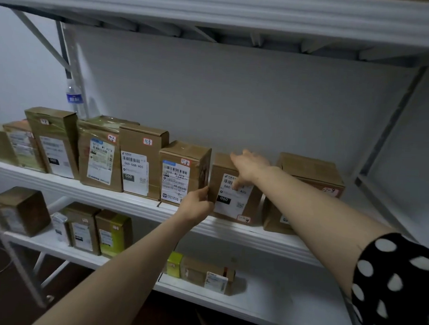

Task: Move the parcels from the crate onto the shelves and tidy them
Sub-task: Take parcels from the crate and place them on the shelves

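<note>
Gripping the near left edge of a small parcel [238, 202], the left hand [196, 207] has its fingers curled round that edge, in the narrow gap beside the next box. That is a closed grip on the cardboard.

At far left on the middle shelf [60, 179], a row of brown parcels [54, 143] stands upright with the printed labels facing out. A water bottle [73, 99] stands behind them against the shelf post. Further right stands a tall parcel [139, 161] with a white label, then a shorter taped parcel [183, 170] just left of the held one.

The small parcel stands upright near the shelf's front edge. The right hand [249, 166] lies over its top, fingers stretched toward the far side and thumb on the front label. Blur hides whether this grip clasps the box or only rests on it. A larger box [311, 176] sits just to the right, partly behind the right forearm, which ends in a black sleeve with white dots [400, 281].

On the lower shelf [57, 247] more parcels stand at left, among them a yellow-green box [114, 234].
</note>
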`<state>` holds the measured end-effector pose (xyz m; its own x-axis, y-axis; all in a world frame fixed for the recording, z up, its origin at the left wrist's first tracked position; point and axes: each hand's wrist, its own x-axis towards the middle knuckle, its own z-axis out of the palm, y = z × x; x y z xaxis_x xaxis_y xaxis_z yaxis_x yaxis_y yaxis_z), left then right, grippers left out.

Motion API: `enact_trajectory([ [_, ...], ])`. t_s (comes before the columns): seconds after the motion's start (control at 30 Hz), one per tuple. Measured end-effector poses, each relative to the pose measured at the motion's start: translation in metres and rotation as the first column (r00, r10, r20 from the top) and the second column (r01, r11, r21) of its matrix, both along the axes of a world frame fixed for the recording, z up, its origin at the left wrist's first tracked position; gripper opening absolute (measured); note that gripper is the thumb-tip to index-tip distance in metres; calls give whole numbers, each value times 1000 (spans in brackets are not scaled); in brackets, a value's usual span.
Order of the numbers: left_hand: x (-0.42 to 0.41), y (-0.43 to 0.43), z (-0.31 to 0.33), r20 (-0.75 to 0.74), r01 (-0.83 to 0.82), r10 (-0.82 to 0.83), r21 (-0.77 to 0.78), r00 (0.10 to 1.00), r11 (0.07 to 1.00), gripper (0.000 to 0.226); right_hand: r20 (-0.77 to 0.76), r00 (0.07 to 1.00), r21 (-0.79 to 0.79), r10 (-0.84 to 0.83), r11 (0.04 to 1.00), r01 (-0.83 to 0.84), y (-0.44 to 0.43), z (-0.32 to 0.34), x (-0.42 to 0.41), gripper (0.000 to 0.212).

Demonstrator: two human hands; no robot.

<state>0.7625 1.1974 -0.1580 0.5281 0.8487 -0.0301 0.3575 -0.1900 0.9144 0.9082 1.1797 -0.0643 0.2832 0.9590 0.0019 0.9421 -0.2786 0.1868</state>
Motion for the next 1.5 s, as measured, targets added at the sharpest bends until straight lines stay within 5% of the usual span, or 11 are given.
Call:
enact_trajectory([
  [0.1,1,0,0,1,-35,35,17,999,999,28,-20,1000,17,9,1000,-9,3,-5,2,80],
  [0.27,1,5,-5,-61,-45,47,48,997,998,29,-52,998,49,24,999,-22,2,-7,4,70],
  [0.43,9,10,-5,-113,8,-12,-37,993,999,24,-75,997,98,12,995,-5,-6,-10,5,95],
  [0.57,20,4,4,-180,174,-200,-148,963,974,19,-53,998,214,28,977,-16,-25,-4,6,94],
  [0.8,60,-31,-1,-352,513,-513,-103,783,852,23,-133,989,458,-60,882,115,-104,-14,11,62],
  [1.0,85,-104,11,-630,809,-560,199,538,553,30,-149,943,525,-298,784,331,-214,-27,1,49],
  [1.17,94,-195,2,-760,903,-493,317,424,289,45,-289,765,436,-576,633,640,-335,-64,-35,72],
  [1.27,77,-265,-17,-782,884,-428,458,453,99,86,-280,599,320,-750,516,795,-421,-103,-71,91],
  [1.37,48,-333,-30,-722,844,-491,533,487,53,109,-288,417,310,-862,328,892,-494,-130,-116,103],
  [1.5,7,-401,-41,-774,885,-513,462,371,-56,107,-333,232,303,-914,129,944,-562,-142,-180,98],
])
